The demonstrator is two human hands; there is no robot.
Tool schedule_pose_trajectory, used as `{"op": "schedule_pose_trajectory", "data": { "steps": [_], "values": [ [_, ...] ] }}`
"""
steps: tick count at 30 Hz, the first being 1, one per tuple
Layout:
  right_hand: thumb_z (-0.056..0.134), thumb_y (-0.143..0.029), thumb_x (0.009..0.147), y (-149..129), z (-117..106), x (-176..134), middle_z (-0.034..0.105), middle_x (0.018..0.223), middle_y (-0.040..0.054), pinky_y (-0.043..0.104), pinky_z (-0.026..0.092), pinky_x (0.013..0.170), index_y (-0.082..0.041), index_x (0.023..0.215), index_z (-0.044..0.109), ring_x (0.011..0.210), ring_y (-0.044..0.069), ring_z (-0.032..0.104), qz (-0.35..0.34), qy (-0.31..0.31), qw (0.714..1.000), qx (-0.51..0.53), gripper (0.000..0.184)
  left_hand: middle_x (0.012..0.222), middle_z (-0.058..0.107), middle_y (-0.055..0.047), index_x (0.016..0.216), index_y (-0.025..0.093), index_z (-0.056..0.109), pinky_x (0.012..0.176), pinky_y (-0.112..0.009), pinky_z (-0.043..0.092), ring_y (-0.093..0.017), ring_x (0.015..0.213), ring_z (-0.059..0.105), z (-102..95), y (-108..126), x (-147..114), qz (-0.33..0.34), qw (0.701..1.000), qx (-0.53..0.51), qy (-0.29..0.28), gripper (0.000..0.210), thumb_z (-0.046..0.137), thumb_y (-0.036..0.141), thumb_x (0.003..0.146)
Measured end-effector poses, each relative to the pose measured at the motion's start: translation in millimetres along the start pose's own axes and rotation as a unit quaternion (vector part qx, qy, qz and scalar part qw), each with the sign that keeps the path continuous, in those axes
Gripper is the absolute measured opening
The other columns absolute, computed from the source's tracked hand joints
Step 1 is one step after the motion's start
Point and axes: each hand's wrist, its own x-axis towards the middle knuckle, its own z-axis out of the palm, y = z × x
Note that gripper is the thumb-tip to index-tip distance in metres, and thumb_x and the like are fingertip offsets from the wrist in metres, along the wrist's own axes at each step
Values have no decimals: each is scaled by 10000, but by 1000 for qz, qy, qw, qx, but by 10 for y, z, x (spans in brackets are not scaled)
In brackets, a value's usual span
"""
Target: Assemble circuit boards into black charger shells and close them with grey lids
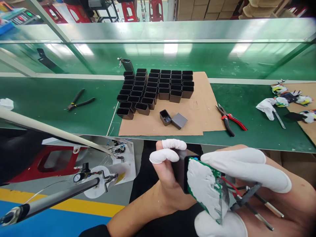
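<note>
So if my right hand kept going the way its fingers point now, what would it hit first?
The right hand points left across the circuit board it pinches, so it would probably meet the dark casing first, then the left hand gripping it. Depth is hard to judge here.

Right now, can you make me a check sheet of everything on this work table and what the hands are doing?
Surface: green belt with a cardboard sheet on it.
Job's things: dark box and green circuit board smeared with white paste.
Clutter: rows of open dark boxes, two loose ones, red-handled pliers, black pliers, white rags.
Hands: left hand grips the dark box; right hand holds the board and metal tweezers; white finger covers on both.
Cables: red and black wires at the board.
Surroundings: red stools, stacked cartons.
</note>
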Motion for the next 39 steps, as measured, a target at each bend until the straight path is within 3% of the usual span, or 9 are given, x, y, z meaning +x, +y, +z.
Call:
{"op": "schedule_pose_trajectory", "data": {
  "steps": [4,7,11,17,22,27,31,39],
  "values": [
    [1121,-208,560,30,-11,-48,882,985,22,336,750,570,-392,1231,877,720,295,851,-6,-78,995,-54,737,984,596,-93,886,294,431,796,-561,665,-364,1017,668,-38,2,-2,5,1000,-8,-3,790,1062,603,524],
    [1119,-235,592,34,-5,-148,876,1116,59,279,724,546,-355,1373,823,758,272,855,-28,-84,993,-82,844,1040,605,-96,920,290,435,817,-526,648,-332,1024,665,-49,4,-39,7,1000,-13,7,769,1048,605,580],
    [1107,-255,639,24,4,-184,863,1148,83,280,725,564,-343,1388,815,856,290,861,-57,-85,991,-87,809,1060,613,-82,933,281,450,843,-487,637,-289,1003,663,-73,-13,-49,17,1000,-20,6,769,1047,625,592],
    [1085,-243,684,7,33,-139,867,1083,79,280,736,613,-308,1306,830,897,293,872,-77,-80,985,-135,675,1034,624,-49,892,261,452,917,-476,641,-253,1003,655,-89,-96,-20,29,999,-38,22,713,1009,647,670],
    [1072,-272,693,27,100,-90,846,898,12,259,680,516,-315,1079,844,635,207,800,-72,-41,978,-194,450,1022,641,-39,890,254,491,895,-443,643,-234,975,674,-57,-145,-64,35,996,-59,49,482,918,476,867],
    [1095,-322,656,52,41,-108,866,970,47,286,679,526,-303,1278,795,706,243,822,-114,-82,966,-217,691,1016,687,-22,923,253,570,850,-369,651,-192,929,706,-2,-170,-63,77,989,-116,58,190,738,247,1011],
    [1059,-322,727,62,5,-147,855,1017,55,274,685,543,-303,1268,781,748,235,822,-105,-87,962,-238,609,1044,694,-32,960,253,597,854,-367,654,-195,946,709,24,-168,-61,86,987,-134,39,143,726,251,1022],
    [992,-234,830,74,-17,-133,813,1105,90,251,692,575,-303,1448,688,790,211,809,-121,-125,967,-183,692,1054,714,-35,999,258,641,855,-346,648,-200,954,721,8,-174,-98,86,987,-125,49,103,738,231,1019]
  ]
}}
